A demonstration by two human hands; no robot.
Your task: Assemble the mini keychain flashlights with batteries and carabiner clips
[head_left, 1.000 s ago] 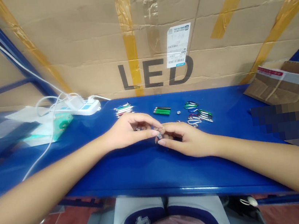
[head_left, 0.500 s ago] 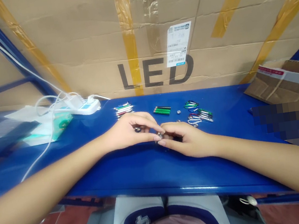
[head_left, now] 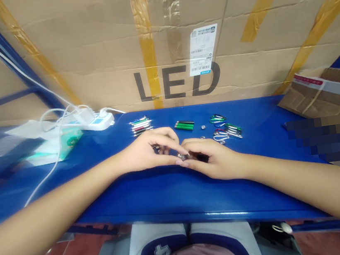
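Note:
Over the blue table, my left hand (head_left: 157,150) and my right hand (head_left: 214,157) meet fingertip to fingertip. Between them is a small silver metal piece (head_left: 181,156), too small to name. My left thumb and index finger pinch it, and the right fingertips press against it from the other side. Something small and dark shows under the curled left fingers. Beyond the hands lie green and black tubes (head_left: 184,126), a small round silver piece (head_left: 203,127), several carabiners (head_left: 217,118) and some green and silver cylinders (head_left: 233,131). Slim coloured pen-like rods (head_left: 141,126) lie behind my left hand.
A white power strip (head_left: 102,120) with cables and a green-and-white packet (head_left: 68,143) sits on the left of the blue table (head_left: 154,196). A large cardboard box (head_left: 100,49) marked LED stands behind. An open brown carton (head_left: 319,95) is at the right.
The left fingers have shifted slightly around the small silver piece, and it shows a little more between the fingertips. The right hand and the things on the table stay in place.

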